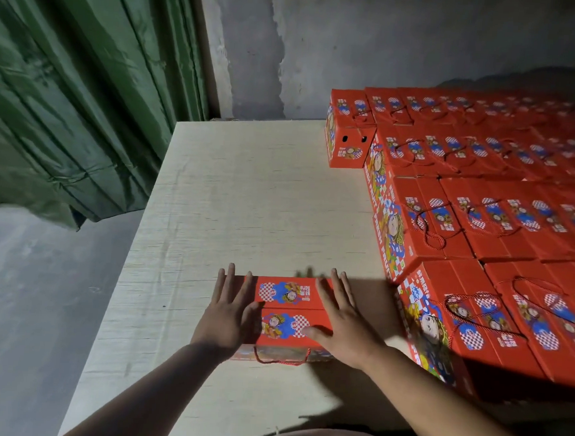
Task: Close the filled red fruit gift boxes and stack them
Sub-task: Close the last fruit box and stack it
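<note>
A red cardboard fruit gift box (pixel 289 313) with blue and checkered cartoon prints lies near the front edge of the pale wooden desk (pixel 247 199), its two top flaps folded shut and a red cord handle (pixel 280 359) hanging down its near side. The left hand (pixel 229 309) lies flat on the box's left end, fingers straight and spread, its grip apart and clamping nothing. The right hand (pixel 342 324) presses flat on the right end, fingers likewise straight. Along the desk's right edge stand stacked closed red gift boxes (pixel 480 201), seemingly two layers high. A green curtain (pixel 69 89) hangs beyond the left edge.
</note>
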